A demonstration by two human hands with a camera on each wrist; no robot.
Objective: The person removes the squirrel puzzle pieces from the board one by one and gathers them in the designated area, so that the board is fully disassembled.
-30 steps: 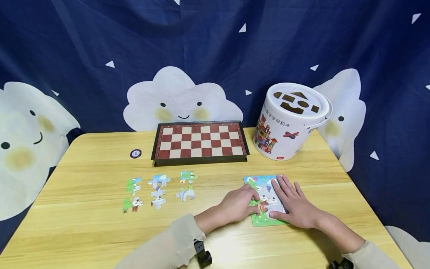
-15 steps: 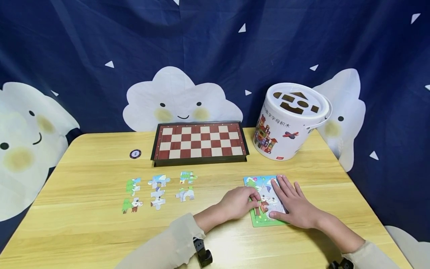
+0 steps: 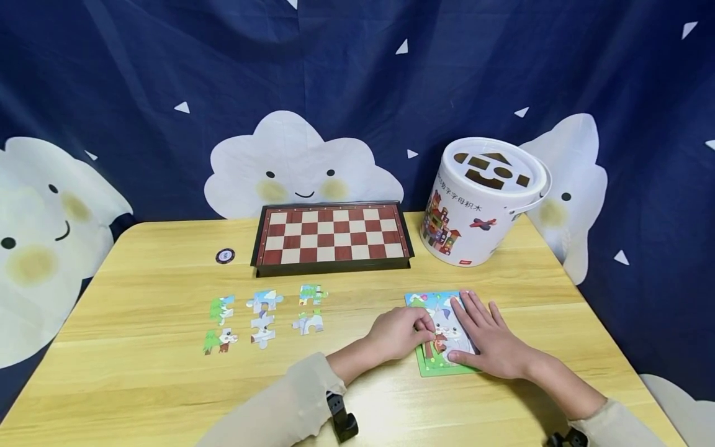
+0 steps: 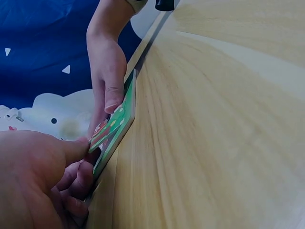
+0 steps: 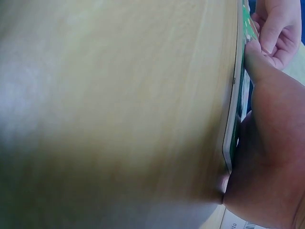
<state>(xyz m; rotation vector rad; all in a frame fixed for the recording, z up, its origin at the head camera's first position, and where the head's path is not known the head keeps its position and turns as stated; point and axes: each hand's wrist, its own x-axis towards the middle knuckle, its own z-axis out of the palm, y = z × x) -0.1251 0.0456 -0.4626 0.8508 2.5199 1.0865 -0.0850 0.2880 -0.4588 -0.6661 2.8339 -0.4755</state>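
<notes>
Both hands on the puzzle, which lies flat near the front right of the surface. Right hand is spread flat over the puzzle's right half, fingers straight, thumb pressing near the front edge. Left hand sits at the puzzle's left edge with fingers curled, fingertips pinching a piece at the left-centre of the picture (left wrist view shows that piece tipped up slightly off the board, thumb under or against its edge; can't tell whether it is fully seated). Hands are close together, not touching in the head view.

Outward from there:
- six loose pieces in two rows of three, well left of the puzzle, each apart from its neighbours
- folded chessboard behind them, mid-surface, closed and flat
- small dark round token just left of the chessboard
- white bucket with shape cut-outs in its lid, behind the puzzle at the back right, upright
- dark blue backdrop with smiling clouds behind the surface

Beige sleeves cover both forearms.
</notes>
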